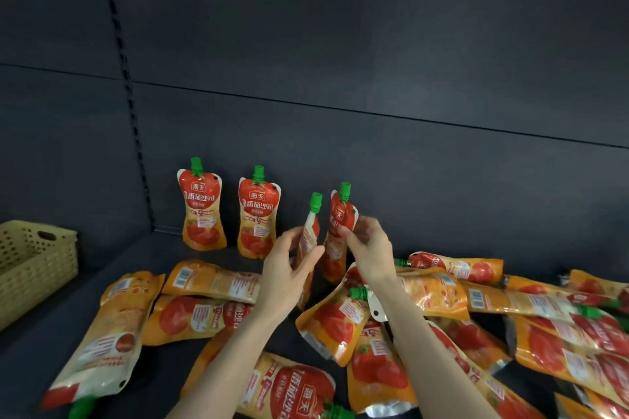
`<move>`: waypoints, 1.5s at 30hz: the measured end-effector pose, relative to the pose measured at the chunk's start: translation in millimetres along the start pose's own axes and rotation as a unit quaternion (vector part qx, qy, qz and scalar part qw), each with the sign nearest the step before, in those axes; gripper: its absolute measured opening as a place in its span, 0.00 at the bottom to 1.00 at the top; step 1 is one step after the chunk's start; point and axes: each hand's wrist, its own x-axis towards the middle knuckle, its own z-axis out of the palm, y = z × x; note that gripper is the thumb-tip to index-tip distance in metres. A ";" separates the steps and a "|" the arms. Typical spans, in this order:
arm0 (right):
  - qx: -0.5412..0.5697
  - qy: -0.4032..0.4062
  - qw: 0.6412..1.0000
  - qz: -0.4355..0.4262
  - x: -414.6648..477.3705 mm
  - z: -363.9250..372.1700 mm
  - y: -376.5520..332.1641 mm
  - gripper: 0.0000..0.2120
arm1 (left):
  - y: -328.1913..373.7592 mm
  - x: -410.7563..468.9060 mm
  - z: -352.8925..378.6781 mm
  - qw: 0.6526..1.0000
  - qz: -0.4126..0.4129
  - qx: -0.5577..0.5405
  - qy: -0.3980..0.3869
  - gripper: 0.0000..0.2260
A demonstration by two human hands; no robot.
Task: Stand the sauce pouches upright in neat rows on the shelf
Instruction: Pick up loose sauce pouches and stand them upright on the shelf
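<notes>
Two red-and-orange sauce pouches with green caps stand upright against the dark back wall, one at the left [202, 207] and one beside it [257, 214]. My left hand [289, 269] grips a third pouch [311, 231], held upright and seen edge-on. My right hand [369, 248] grips a fourth pouch [340, 224], also upright, just right of the third. Several more pouches lie flat on the dark shelf [41, 343], such as one at the front left [109, 333] and one at the right [459, 269].
A woven yellow basket [34, 265] sits at the left end of the shelf. A perforated upright strip [126, 78] runs down the back wall. Flat pouches crowd the front and right of the shelf.
</notes>
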 end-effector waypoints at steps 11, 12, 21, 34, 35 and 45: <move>0.114 -0.018 0.993 0.019 7.2 14.0 7.8 0.09 | 1.2 29.9 -6.3 0.997 -0.040 -0.030 0.060 0.13; 0.127 -0.019 0.992 0.016 7.6 14.7 5.6 0.09 | 2.2 34.6 -9.4 0.996 -0.039 -0.037 0.065 0.12; 0.164 -0.012 0.986 0.009 19.9 32.3 -9.0 0.06 | -0.8 75.3 -63.6 0.992 -0.023 -0.072 0.101 0.12; 0.150 0.024 0.987 0.050 12.7 70.6 7.5 0.06 | -55.5 76.8 -98.4 0.984 -0.094 -0.145 -0.044 0.13; 0.145 0.020 0.988 0.052 11.9 72.2 7.7 0.09 | -56.7 76.1 -101.3 0.982 -0.098 -0.150 -0.056 0.13; 0.091 -0.010 0.995 0.037 9.8 86.5 10.2 0.17 | -68.2 75.1 -110.9 0.992 -0.067 -0.079 -0.074 0.12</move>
